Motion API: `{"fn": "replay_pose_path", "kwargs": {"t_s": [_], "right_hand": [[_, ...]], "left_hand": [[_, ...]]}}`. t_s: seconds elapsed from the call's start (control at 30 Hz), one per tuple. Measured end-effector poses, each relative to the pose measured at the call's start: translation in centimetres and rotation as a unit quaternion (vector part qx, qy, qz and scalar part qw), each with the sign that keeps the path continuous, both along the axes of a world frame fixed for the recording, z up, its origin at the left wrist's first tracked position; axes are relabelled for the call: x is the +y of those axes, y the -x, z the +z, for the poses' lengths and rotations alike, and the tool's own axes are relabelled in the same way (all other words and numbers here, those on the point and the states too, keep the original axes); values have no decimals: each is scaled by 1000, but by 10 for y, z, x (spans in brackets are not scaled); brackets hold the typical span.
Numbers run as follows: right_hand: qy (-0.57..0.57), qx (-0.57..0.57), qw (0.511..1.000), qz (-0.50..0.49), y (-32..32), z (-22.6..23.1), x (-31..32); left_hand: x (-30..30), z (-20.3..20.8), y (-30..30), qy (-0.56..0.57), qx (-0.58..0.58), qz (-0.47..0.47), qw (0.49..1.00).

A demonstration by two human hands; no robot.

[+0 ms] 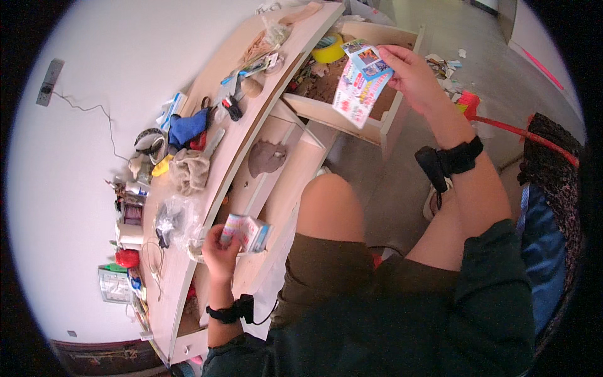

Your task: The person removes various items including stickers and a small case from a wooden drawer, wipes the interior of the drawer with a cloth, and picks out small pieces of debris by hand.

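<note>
While the right hand [411,75] pinches leaflets [359,88] above the open far drawer [383,125], the left hand [220,246] grips a small stack [248,231] near the desk [276,81]. Sorting looks partway: clutter remains in the drawer and across the desk.

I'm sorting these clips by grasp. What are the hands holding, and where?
Left hand grips a stack of cards at its left end; right hand pinches leaflets by their upper right corner.
</note>
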State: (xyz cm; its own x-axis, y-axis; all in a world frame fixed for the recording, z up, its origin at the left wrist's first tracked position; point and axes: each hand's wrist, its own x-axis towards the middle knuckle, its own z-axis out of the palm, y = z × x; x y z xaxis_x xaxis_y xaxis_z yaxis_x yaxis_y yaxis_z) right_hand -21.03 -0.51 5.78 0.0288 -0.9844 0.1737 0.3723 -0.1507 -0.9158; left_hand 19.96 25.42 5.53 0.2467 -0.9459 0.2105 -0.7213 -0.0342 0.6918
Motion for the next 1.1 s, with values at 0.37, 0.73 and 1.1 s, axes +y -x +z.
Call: {"fn": "replay_pose_path", "kwargs": {"t_s": [0.37, 0.73, 1.1], "right_hand": [[132, 59, 988, 46, -16, 30, 42], [240, 309, 863, -319, 65, 13, 17], [230, 231, 943, -72, 25, 51, 67]], "left_hand": [[-129, 93, 153, 15, 315, -344, 885], [-150, 52, 166, 0, 273, -334, 902], [-143, 59, 211, -42, 288, -413, 863]]}}
